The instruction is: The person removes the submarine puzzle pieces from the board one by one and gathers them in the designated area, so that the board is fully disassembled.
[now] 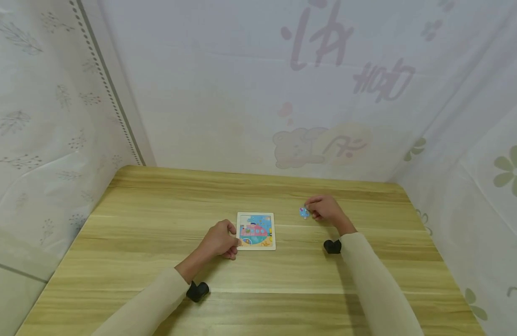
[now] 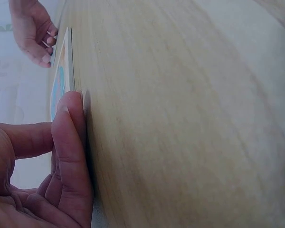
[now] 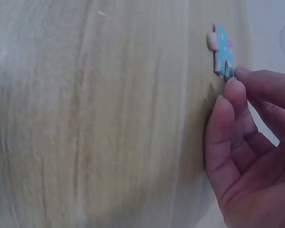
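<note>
A square jigsaw puzzle point(image 1: 256, 231) in a cream frame lies on the table, its picture a pink submarine under water. A pale bare spot shows at its upper left. My left hand point(image 1: 220, 239) holds the frame's left edge, thumb and fingers bent against it. In the left wrist view the fingers point(image 2: 69, 142) partly hide the frame. To the right of the puzzle, my right hand point(image 1: 325, 209) pinches a light blue jigsaw piece point(image 3: 222, 50) by one end, between thumb and fingertips. The piece has a pink patch and appears just above the table.
The wooden table point(image 1: 258, 298) ends at a pale printed cloth wall point(image 1: 208, 102) at the back. More cloth hangs at the left and right. A black wrist device point(image 1: 197, 291) sits under the left cuff, and another black device point(image 1: 332, 246) by the right.
</note>
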A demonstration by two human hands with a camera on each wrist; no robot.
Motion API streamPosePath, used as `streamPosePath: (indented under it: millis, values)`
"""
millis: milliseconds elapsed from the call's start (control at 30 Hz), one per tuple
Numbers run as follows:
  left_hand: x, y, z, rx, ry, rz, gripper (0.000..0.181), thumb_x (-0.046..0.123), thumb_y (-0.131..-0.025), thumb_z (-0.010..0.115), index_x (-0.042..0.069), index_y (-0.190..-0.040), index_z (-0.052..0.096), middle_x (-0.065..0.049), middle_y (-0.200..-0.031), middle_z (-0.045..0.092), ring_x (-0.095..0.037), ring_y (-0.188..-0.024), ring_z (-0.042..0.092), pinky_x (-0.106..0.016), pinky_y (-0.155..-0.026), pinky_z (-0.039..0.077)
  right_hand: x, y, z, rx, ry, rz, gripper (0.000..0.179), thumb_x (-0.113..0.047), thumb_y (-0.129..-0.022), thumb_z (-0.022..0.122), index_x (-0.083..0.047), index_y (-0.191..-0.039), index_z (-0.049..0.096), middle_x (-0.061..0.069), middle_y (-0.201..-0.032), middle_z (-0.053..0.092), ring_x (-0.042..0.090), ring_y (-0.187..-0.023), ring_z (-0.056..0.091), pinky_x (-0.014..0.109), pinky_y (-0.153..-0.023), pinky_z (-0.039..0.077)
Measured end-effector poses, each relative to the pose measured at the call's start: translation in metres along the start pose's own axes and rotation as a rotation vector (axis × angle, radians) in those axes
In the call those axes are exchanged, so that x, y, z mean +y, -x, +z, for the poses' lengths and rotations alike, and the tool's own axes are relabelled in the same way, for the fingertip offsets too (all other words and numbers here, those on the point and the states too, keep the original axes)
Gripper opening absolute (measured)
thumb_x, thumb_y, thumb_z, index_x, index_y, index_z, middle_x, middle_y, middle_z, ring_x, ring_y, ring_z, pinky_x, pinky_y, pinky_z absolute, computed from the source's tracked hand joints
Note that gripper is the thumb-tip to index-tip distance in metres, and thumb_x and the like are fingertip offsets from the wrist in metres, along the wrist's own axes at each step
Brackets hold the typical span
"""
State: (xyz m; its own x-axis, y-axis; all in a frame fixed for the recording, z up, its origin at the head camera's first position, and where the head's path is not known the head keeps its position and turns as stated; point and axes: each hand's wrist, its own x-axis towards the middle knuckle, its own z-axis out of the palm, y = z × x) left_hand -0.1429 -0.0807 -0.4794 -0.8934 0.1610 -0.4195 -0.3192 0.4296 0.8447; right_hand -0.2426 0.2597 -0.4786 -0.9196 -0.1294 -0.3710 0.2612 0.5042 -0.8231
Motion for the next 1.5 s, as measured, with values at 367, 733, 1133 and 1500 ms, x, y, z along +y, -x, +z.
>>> streamPosePath:
  millis: [367,733,1133,1500]
  values:
    - [0.000,0.001,-0.002,0.004,0.005,-0.001,0.026,-0.003,-0.085,0.068,-0.003,-0.104,0.050,-0.015,-0.059,0.064,-0.019,-0.044,0.062,-0.031,-0.045,0.057,-0.002,0.002,0.006,0.032,0.067,-0.037,0.018,-0.013,-0.096,0.059,0.001,-0.104,0.067,0.004,-0.068,0.058,0.014,-0.057,0.049,0.024,-0.053,0.045]
    - [-0.002,0.001,-0.001,-0.007,0.001,0.014,0.026,-0.002,-0.086,0.068,-0.003,-0.105,0.050,-0.014,-0.060,0.063,-0.018,-0.044,0.063,-0.031,-0.046,0.057,-0.028,-0.005,0.028,0.029,0.192,-0.123,0.027,-0.017,-0.095,0.061,0.001,-0.113,0.067,0.012,-0.073,0.066,0.016,-0.053,0.054,0.030,-0.052,0.051]
    - [-0.001,0.002,-0.002,-0.003,0.010,0.022,0.027,-0.001,-0.085,0.069,-0.003,-0.104,0.050,-0.014,-0.059,0.063,-0.019,-0.044,0.063,-0.032,-0.046,0.057,-0.065,0.002,0.076,-0.171,0.179,-0.193,0.026,-0.016,-0.094,0.063,-0.009,-0.118,0.069,0.017,-0.070,0.068,0.026,-0.050,0.059,0.036,-0.051,0.056]
    - [0.000,0.001,-0.002,-0.011,0.017,0.000,0.026,-0.003,-0.085,0.067,-0.003,-0.104,0.050,-0.014,-0.060,0.064,-0.018,-0.045,0.062,-0.032,-0.047,0.058,-0.063,0.000,0.108,-0.296,0.166,-0.242,0.024,-0.016,-0.092,0.064,-0.015,-0.115,0.071,0.009,-0.064,0.064,0.018,-0.043,0.055,0.028,-0.042,0.050]
